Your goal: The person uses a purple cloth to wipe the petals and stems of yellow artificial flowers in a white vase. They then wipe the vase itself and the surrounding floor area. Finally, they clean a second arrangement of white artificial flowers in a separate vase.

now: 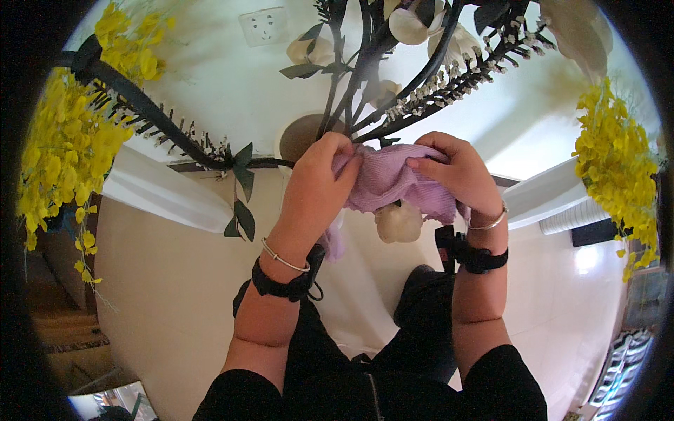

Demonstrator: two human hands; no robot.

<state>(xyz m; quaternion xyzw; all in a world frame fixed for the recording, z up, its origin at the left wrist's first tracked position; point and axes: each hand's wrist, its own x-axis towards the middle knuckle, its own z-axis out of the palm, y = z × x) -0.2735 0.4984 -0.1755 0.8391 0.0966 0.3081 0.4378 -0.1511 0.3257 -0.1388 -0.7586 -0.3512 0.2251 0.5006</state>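
Between my two hands is a lilac knitted cloth, bunched and draped over part of a flower branch. My left hand pinches its left end between thumb and fingers. On the right side, my right hand grips the cloth near a dark stem. A cream artificial blossom hangs just below the fabric. Dark artificial branches rise beyond my hands from a round vase, whose opening is partly hidden by my left hand. Whatever the cloth covers is out of sight.
Tall white vases with yellow artificial flowers stand at left and right. A thick branch reaches out leftward. The white wall behind carries a power socket. Below lies a pale tiled floor. Striped fabric shows at lower right.
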